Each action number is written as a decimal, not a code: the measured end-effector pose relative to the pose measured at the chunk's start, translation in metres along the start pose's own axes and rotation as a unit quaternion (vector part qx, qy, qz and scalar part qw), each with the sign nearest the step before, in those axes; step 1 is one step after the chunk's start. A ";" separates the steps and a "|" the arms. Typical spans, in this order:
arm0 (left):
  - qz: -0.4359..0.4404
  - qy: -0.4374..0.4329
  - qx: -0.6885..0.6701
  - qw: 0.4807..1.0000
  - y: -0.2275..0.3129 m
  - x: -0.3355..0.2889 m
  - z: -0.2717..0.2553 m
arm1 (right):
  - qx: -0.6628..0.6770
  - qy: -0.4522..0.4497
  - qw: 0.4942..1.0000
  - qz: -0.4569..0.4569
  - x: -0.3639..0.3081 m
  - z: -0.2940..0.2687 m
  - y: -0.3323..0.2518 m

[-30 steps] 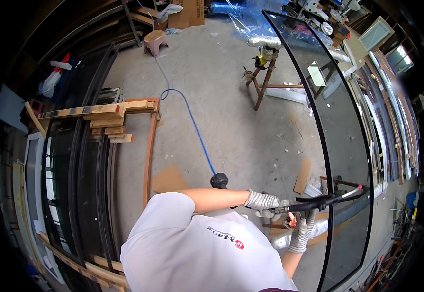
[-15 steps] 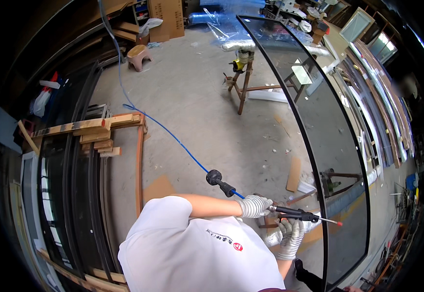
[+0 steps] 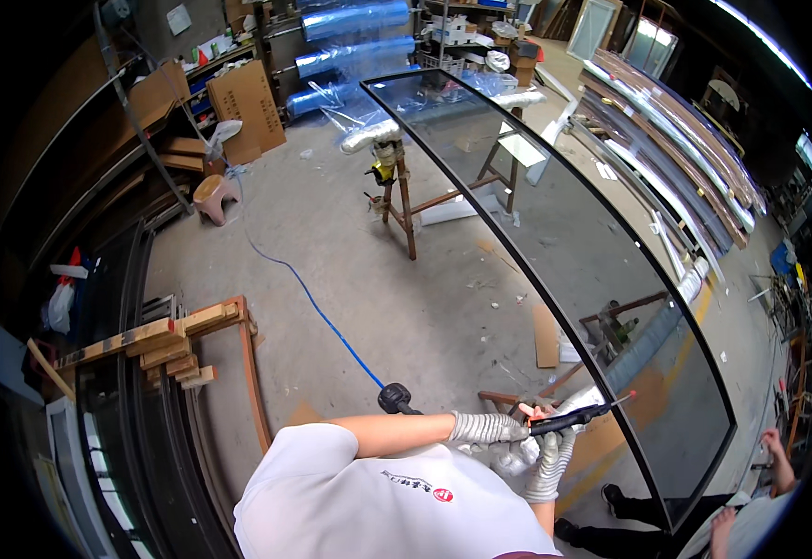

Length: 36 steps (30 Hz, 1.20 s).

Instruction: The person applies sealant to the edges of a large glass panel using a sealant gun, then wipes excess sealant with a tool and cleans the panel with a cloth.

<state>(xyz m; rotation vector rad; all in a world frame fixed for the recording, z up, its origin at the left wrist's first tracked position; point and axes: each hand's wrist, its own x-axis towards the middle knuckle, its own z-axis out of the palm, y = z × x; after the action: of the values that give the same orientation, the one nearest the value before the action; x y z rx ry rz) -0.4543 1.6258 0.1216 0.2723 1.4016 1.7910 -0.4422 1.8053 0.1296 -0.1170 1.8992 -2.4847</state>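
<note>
My left hand [image 3: 490, 429], in a striped light glove, is closed around the rear of a black hand tool [image 3: 559, 421] with a thin, red-tipped rod. My right hand [image 3: 552, 464], gloved alike, is wrapped round the tool's underside farther forward. The tip reaches over the near part of a large black-framed glass panel [image 3: 555, 219]; I cannot tell whether it touches. A blue hose [image 3: 331, 326] runs across the floor to a black round fitting [image 3: 394, 398] beside my left forearm. Film-wrapped trestles [image 3: 404, 200] carry the panel.
At the lower right a co-worker's hand [image 3: 777, 456] and dark-trousered legs show beside the panel. Stacked dark frames and wood blocks [image 3: 168, 345] stand left. A pink stool [image 3: 215, 198], blue film rolls [image 3: 354, 56] and long profiles [image 3: 657, 149] lie farther off.
The view has shifted, showing more of the far floor. A co-worker's hands and light top have come into view at lower right. Both my hands keep hold of the tool.
</note>
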 end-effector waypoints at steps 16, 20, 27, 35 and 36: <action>0.113 -0.017 0.468 0.876 0.035 0.067 0.064 | 0.293 0.301 0.895 0.149 0.007 -0.057 -0.007; 0.146 -0.039 0.484 0.862 0.010 0.098 0.020 | 0.350 0.352 0.854 0.157 0.012 -0.079 -0.030; -0.305 0.076 0.413 0.855 -0.001 0.038 -0.069 | 0.501 0.318 0.801 0.080 0.037 -0.161 0.005; -0.271 0.176 0.261 0.910 -0.072 -0.050 -0.102 | 0.465 0.229 0.843 0.144 0.111 -0.099 0.018; -0.274 0.177 0.238 0.915 -0.058 -0.061 -0.103 | 0.479 0.209 0.838 0.159 0.121 -0.080 0.020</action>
<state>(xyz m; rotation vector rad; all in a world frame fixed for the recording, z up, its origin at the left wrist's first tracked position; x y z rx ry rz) -0.4523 1.5125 0.0527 -0.2015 1.9351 1.0503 -0.5690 1.8702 0.0955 0.7253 0.4200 -2.9824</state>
